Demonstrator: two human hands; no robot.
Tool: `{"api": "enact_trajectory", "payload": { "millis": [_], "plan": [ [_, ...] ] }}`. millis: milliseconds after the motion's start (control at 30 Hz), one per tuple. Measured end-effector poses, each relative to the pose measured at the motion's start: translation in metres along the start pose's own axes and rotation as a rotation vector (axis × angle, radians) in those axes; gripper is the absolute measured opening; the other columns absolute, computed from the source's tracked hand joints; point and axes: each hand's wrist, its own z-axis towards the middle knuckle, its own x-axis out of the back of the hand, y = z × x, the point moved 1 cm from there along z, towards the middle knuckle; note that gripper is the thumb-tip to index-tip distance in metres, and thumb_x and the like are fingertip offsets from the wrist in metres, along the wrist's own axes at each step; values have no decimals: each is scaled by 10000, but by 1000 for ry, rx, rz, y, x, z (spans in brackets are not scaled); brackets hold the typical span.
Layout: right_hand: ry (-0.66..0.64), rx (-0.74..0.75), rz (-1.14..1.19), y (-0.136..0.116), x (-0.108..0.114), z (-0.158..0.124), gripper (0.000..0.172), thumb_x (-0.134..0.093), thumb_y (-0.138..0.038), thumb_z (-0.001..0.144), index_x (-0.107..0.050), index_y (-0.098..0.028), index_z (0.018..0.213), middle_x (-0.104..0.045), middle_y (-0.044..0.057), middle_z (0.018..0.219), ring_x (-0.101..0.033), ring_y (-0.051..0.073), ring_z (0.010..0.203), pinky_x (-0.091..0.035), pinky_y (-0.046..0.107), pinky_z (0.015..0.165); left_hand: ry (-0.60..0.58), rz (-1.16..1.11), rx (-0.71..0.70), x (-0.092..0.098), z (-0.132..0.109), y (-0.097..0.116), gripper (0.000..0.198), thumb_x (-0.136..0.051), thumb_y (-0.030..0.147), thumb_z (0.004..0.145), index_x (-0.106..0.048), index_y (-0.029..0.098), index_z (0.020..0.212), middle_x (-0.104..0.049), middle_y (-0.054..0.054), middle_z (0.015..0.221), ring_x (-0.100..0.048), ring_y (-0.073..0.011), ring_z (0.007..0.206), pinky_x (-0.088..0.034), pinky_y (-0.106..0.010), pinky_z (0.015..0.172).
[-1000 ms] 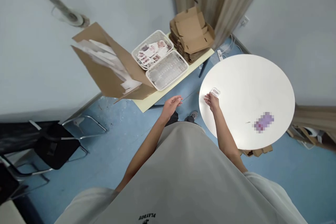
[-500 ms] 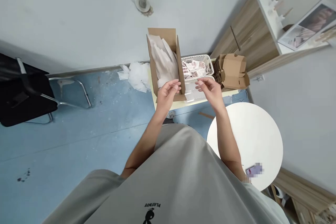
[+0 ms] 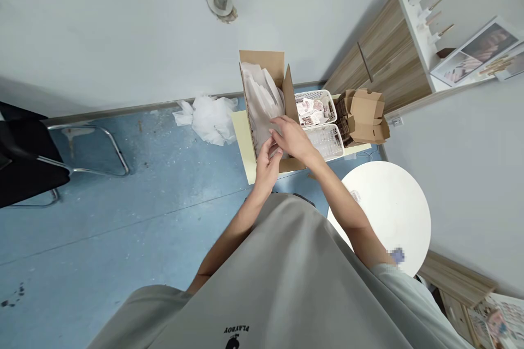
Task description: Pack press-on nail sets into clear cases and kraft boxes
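My left hand (image 3: 268, 170) is at the near end of a tall open cardboard box (image 3: 290, 90), fingers curled toward the thumb. Whatever it may pinch is too small or clear to make out. Reaching across from the right, my right hand (image 3: 292, 139) has its fingers stretched out over the box opening, just above the left fingertips. I cannot tell if the two hands touch. White wrapping sheets (image 3: 262, 92) fill the box. To its right are a white basket (image 3: 332, 106) of small printed packets and a nearer basket (image 3: 341, 144) holding clear plastic pieces.
Folded brown cartons (image 3: 366, 109) stand at the right end of the pale yellow table (image 3: 244, 147). A round white table (image 3: 393, 212) is at my right. Crumpled white wrapping (image 3: 213, 120) lies on the blue floor, left of the table. A black chair (image 3: 28, 158) stands far left.
My hands have come together; the right one has swung left over the box and its fingers have straightened. The view has shifted, and the nearer basket now shows more clearly.
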Motion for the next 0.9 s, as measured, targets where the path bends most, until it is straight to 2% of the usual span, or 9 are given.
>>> {"api": "enact_trajectory", "payload": {
  "millis": [200,300,433,533,600,667,767,900],
  "plan": [
    [51,-14,24,7,10,-12,401,-480,-241,1141,-700,-117,1453,-726,186,1439,-695,311,1335,-527,435,1164,-77,25,27,-3,8,11,476,-720,396,1017,-657,260,1469,-678,-128,1581,-618,-317,1526,-484,-533,1314],
    [31,-42,-36,11,9,-7,426,-456,-183,1128,-683,-111,1481,-706,195,1473,-675,310,1357,-512,432,1178,-48,42,53,-7,13,5,534,-726,378,1016,-615,276,1527,-611,-130,1658,-548,-328,1599,-447,-541,1346],
    [-58,-70,-195,12,-2,19,473,-471,-79,1078,-687,-96,1499,-614,227,1606,-601,334,1455,-475,467,1233,90,66,132,-11,21,-2,637,-731,372,1016,-532,320,1619,-448,-96,1801,-376,-323,1719,-372,-510,1399],
    [-176,-93,-328,11,-12,47,459,-529,-59,1053,-719,-88,1470,-567,253,1649,-533,367,1533,-499,482,1221,140,76,156,-11,25,2,692,-725,378,1014,-487,332,1663,-374,-78,1852,-313,-315,1748,-330,-495,1420],
    [-277,-136,-395,12,-17,60,438,-533,-36,1042,-732,-49,1432,-604,274,1600,-549,374,1532,-530,457,1190,138,85,154,-9,27,7,716,-721,389,1014,-467,328,1681,-349,-77,1866,-307,-308,1751,-322,-484,1423],
    [-324,-180,-427,15,-18,66,441,-490,3,1039,-728,-18,1410,-662,280,1522,-620,359,1477,-557,418,1148,124,100,147,-6,28,10,716,-711,407,1020,-462,322,1686,-346,-83,1867,-315,-304,1748,-321,-476,1422],
    [-215,-184,-410,21,-10,56,453,-426,19,1056,-714,-51,1398,-742,253,1401,-735,322,1330,-589,385,1059,96,115,122,-1,29,8,682,-687,432,1034,-483,309,1672,-366,-100,1856,-350,-313,1733,-330,-482,1416],
    [-76,-162,-375,22,6,34,357,-425,-112,1132,-760,-128,1254,-806,224,1240,-800,331,1154,-605,406,981,64,120,117,0,30,-2,624,-681,456,1043,-530,316,1632,-416,-105,1829,-400,-334,1708,-364,-513,1397]
  ]
}}
